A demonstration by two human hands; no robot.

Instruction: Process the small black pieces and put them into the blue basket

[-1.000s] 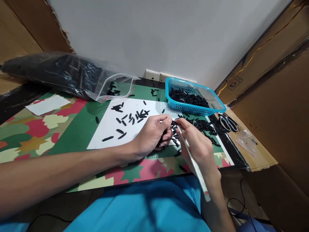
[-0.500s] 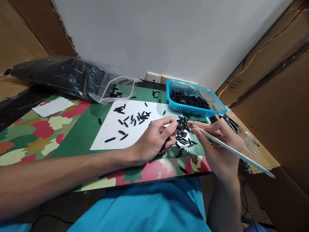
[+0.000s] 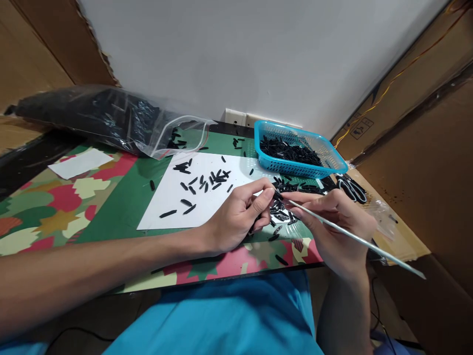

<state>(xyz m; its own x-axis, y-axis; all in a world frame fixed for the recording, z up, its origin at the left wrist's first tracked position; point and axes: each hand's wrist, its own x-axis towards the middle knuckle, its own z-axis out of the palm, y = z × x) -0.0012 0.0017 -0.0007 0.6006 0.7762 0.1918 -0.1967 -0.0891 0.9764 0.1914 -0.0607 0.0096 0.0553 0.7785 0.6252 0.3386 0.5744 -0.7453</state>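
My left hand (image 3: 248,207) is closed above the near right part of a white sheet of paper (image 3: 162,197). Its thumb and forefinger pinch a small, elongated black piece (image 3: 278,195). Close on its right, my right hand (image 3: 338,224) grips a slim, pale, pen-like tool (image 3: 358,240). The tool's tip points at the black piece, and the right fingertips are close to it; I cannot tell whether they touch. A heap of similar black pieces (image 3: 281,215) lies beneath and behind both hands. More loose black pieces (image 3: 219,177) are scattered over the paper.
Behind the heap stands a blue plastic basket (image 3: 301,170) holding many black pieces. A clear zip bag (image 3: 96,116) full of black pieces lies back left. Scissors (image 3: 351,189) rest at the right. Cardboard walls (image 3: 417,172) flank the table, with a white wall behind.
My right hand has brought the tool's tip left to the left fingertips and lowered the tool's rear end slightly. The black piece now shows at the left fingertips. My left hand has hardly moved.
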